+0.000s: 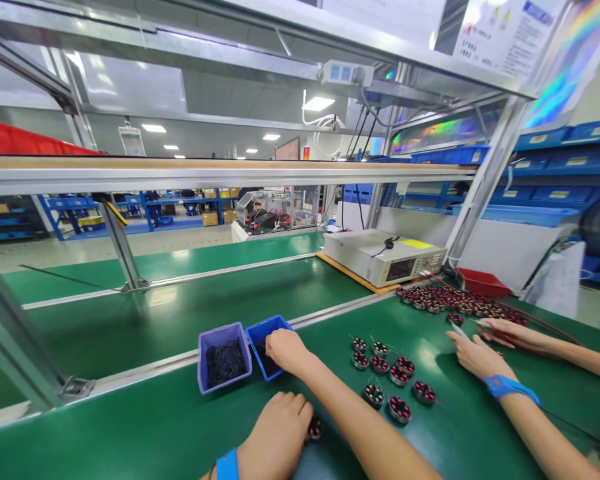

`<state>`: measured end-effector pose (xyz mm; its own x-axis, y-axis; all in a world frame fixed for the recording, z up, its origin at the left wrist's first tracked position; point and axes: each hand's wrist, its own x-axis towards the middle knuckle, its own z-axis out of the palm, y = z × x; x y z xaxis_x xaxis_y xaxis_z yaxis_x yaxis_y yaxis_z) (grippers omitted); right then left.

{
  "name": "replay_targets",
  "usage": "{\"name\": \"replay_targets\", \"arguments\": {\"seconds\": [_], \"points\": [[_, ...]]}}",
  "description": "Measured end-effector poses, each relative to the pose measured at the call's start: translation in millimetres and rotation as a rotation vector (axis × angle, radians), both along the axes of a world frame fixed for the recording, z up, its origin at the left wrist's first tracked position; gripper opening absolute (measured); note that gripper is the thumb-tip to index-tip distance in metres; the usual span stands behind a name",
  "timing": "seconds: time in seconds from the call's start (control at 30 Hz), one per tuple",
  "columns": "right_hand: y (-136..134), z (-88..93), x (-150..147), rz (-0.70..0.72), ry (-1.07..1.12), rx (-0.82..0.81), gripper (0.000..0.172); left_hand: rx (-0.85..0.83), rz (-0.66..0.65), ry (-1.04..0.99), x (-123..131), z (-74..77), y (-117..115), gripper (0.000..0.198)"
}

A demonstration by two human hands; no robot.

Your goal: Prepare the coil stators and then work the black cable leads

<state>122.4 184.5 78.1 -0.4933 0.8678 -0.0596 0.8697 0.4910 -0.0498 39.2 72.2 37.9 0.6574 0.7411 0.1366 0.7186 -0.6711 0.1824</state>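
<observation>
My left hand (280, 427), with a blue wristband, is closed around a small round motor stator (315, 429) on the green bench. Only the stator's right side shows past my fingers. My right hand (287, 350) reaches into a blue bin (275, 325), its fingers bent together and their tips hidden; whatever they pinch cannot be seen. Beside it stands a purple bin (201, 363) heaped with thin, short black pieces that look like tubing. Several more stators (399, 374) with reddish windings and thin wire ends lie right of my right forearm.
At the right, a co-worker's hands (480, 357) work with pointed tools near a large cluster of stators (460, 300). Behind stand a bench instrument (385, 257) and a red scoop-like tray (483, 282). A metal rail (170, 363) runs behind the bins; a shelf (220, 175) crosses above.
</observation>
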Motion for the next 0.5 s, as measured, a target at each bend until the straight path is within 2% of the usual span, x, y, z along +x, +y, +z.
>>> {"name": "replay_targets", "arguments": {"seconds": [0.07, 0.13, 0.23, 0.37, 0.5], "points": [[1.0, -4.4, -1.7, -0.004, 0.021, 0.023, 0.025, -0.031, 0.052, 0.026, -15.3, -4.3, -11.1, 0.021], [0.9, -9.6, -4.0, -0.011, 0.050, 0.043, 0.025, -0.077, 0.067, 0.021, -27.4, -9.2, -22.0, 0.034], [-1.0, -16.8, -7.8, -0.034, 0.106, 0.075, 0.024, -0.146, 0.009, -0.040, -31.1, -14.9, -32.4, 0.056], [-3.0, -21.2, -8.4, -0.074, 0.211, 0.126, 0.021, -0.276, 0.058, -0.072, -24.9, -21.8, -37.5, 0.040], [-8.9, -17.5, 2.9, -0.087, 0.365, 0.179, 0.012, -0.321, 0.161, -0.274, -43.1, -40.8, -45.6, 0.075]]}}
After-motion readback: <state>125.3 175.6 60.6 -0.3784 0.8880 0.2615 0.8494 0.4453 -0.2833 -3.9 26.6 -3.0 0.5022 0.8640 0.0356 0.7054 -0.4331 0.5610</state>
